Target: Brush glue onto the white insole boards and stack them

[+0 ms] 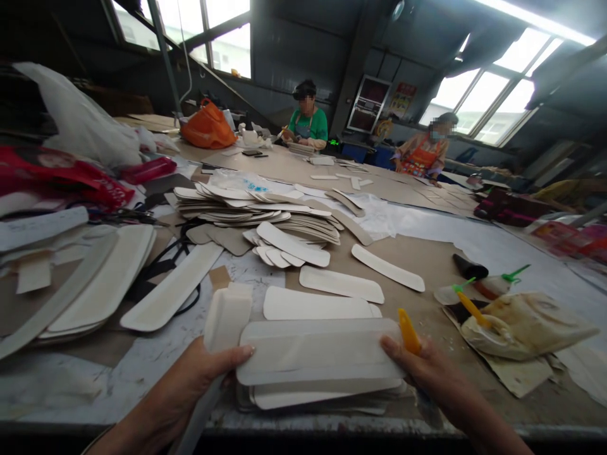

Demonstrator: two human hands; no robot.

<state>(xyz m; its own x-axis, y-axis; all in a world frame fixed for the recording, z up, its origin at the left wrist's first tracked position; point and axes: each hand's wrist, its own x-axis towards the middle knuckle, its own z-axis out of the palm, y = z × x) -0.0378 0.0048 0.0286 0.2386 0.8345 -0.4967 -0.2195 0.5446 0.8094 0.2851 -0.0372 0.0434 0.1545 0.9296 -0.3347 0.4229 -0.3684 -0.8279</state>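
My left hand [203,370] pinches the left end of a long white panel [317,354] with rounded corners, its thumb on top. A pale strip [230,313] runs past the same hand, standing up behind it and showing again below. My right hand [429,373] grips the panel's right end, thumb over the edge. A yellow-handled tool [408,332] is also in that hand; its lower end is blurred below the palm, so its kind is unclear. The panel is held just over a stack of similar panels [327,395] at the table's front edge.
More white panels [317,303] lie beyond, with a large fanned pile [265,208] behind and another stack [104,278] at left. On the right sit a crumpled cream container [535,322] and green-tipped bottles [500,285]. Two people [308,123] work across the table.
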